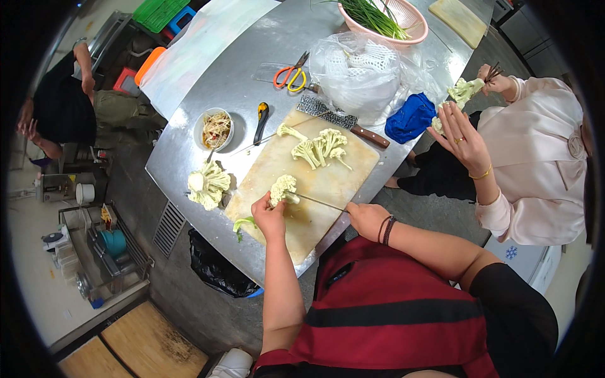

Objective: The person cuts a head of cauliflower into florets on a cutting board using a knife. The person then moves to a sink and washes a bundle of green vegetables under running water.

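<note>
My left hand (pixel 270 215) grips a cauliflower floret (pixel 284 184) over the near half of a pale cutting board (pixel 264 165). My right hand (pixel 367 219) is closed around the handle of a thin knife (pixel 321 202), seen nearly edge-on. Its blade meets the floret's stem side; how deep it sits is hard to tell. Several cut florets (pixel 319 149) lie farther up the board. Beyond them a cleaver (pixel 338 118) with a brown wooden handle rests along the far edge. Left of the board sits a larger cauliflower head (pixel 208 184), beside a green leaf scrap (pixel 243 223).
A bowl of food (pixel 215 130), a peeler (pixel 261 123), scissors (pixel 293 78), a white plastic bag (pixel 357 71), a blue cloth (pixel 411 118) and a pink basket of green stalks (pixel 383 21) stand on the metal table. At right, a co-worker's hands (pixel 465 134) hold cauliflower. Another person stands far left.
</note>
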`<state>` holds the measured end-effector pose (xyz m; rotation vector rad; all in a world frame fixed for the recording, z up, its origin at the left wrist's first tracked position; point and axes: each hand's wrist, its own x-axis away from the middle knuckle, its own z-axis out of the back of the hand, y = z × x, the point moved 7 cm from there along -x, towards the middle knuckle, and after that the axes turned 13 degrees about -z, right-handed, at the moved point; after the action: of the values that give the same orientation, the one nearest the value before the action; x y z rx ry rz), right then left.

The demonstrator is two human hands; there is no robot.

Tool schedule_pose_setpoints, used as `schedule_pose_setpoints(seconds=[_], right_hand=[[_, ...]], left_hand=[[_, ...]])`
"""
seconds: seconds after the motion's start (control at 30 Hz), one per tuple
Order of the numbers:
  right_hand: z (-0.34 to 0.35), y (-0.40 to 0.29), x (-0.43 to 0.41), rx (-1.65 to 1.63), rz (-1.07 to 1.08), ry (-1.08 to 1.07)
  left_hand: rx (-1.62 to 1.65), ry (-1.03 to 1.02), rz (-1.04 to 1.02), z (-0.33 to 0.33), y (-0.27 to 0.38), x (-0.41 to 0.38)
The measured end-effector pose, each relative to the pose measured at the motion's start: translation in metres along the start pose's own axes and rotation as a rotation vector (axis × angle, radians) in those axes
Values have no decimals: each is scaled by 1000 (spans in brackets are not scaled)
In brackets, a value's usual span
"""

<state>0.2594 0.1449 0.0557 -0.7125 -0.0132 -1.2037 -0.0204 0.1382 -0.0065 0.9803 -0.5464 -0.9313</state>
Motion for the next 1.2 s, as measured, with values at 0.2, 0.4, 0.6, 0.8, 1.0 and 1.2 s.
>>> schedule_pose_setpoints(seconds=[0.2,0.4,0.6,0.8,1.0,1.2], right_hand=[[-10,1,0,-18,-25,-12],[-14,-13,-10,-37,-43,-73],[-14,-31,-16,36,-140,-221],[-33,-26,-20,71,-160,-267],[-43,-26,-32,75,-221,-325],[-37,-8,-48,-83,-216,-319]], left_hand=[[-75,-17,-11,5,26,1],[-25,-30,41,9,13,-8],[-18,25,6,11,2,-10],[-133,-13,-60,9,19,-8],[-124,-50,-34,9,20,-13],[125,-21,31,13,-12,-11]])
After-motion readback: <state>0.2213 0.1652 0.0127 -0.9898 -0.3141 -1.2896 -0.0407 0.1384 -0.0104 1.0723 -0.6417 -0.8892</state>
